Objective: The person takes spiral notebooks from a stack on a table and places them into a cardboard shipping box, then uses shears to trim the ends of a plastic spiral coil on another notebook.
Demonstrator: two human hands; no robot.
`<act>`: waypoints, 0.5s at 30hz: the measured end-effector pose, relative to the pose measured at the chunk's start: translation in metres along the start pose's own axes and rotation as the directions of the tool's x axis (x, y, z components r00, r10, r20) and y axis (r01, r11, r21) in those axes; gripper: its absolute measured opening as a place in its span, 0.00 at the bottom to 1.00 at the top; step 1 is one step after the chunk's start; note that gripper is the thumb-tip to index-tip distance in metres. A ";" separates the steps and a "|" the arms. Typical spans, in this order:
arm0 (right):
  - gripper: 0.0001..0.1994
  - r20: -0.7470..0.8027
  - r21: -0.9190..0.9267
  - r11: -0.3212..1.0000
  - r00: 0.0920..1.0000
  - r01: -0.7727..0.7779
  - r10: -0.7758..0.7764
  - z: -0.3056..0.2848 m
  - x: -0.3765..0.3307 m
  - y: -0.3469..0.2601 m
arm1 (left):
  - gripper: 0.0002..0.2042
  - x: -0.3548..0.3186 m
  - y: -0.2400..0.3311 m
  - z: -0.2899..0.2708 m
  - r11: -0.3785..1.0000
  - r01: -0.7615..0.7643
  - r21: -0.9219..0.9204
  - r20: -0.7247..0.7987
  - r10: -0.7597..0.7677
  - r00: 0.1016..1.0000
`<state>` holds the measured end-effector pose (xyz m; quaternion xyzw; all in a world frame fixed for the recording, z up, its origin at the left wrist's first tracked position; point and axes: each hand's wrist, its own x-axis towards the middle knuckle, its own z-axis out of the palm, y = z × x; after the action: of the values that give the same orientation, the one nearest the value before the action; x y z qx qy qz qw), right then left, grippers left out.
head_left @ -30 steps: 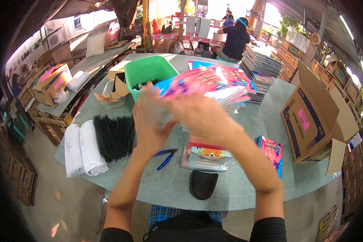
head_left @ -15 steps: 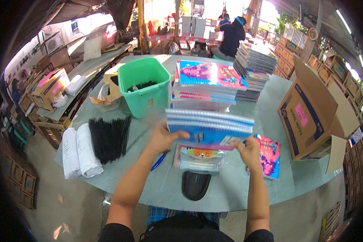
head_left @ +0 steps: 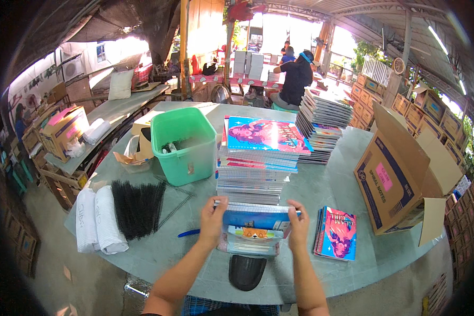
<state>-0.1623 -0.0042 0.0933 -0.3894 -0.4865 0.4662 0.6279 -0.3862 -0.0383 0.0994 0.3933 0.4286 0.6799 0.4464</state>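
Observation:
Between my hands a small bundle of notebooks with blue covers (head_left: 258, 217) stands on its long edge, pages and holes facing up. My left hand (head_left: 214, 224) grips its left end, and my right hand (head_left: 298, 221) the right end. Right below it is a pad (head_left: 254, 245) with an orange cartoon animal on it; what lies under the bundle is partly hidden. A tall stack of notebooks (head_left: 253, 181) rises just beyond, topped by a pink and blue cover (head_left: 266, 134). To the right of my right hand lie a few spiral notebooks (head_left: 338, 234) with similar covers.
A green bin (head_left: 187, 158) with black pieces inside stands at the far left. Black spiral coils (head_left: 138, 210) lie beside white rolled bundles (head_left: 102, 221). A blue handle (head_left: 188, 233) and a black curved piece (head_left: 246, 271) are nearby. An open carton (head_left: 389, 179) stands right; a person (head_left: 296, 79) sits beyond.
The blue notebook bundle has come down from the air toward the pad and now stands upright on its edge. Both hands have moved nearer to me, and my view has tilted up.

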 end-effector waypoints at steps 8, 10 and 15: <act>0.18 -0.143 -0.179 0.968 0.969 0.175 -0.202 0.018 0.009 0.011 | 0.27 -0.017 -0.039 -0.002 0.989 0.090 -0.120 -0.307 -0.123 0.944; 0.16 -0.211 -0.011 0.999 0.976 0.049 -0.050 0.017 0.006 0.013 | 0.29 -0.022 -0.052 0.002 0.974 0.056 -0.221 -0.079 -0.075 0.994; 0.11 -0.116 -0.070 0.995 0.992 -0.066 0.058 -0.012 0.004 0.004 | 0.19 0.007 -0.019 -0.054 0.953 0.051 0.299 0.194 -0.113 0.974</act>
<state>-0.1511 0.0003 0.0883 -0.4532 -0.4547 0.4443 0.6249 -0.4321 -0.0396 0.0651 0.5058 0.4911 0.5449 0.4541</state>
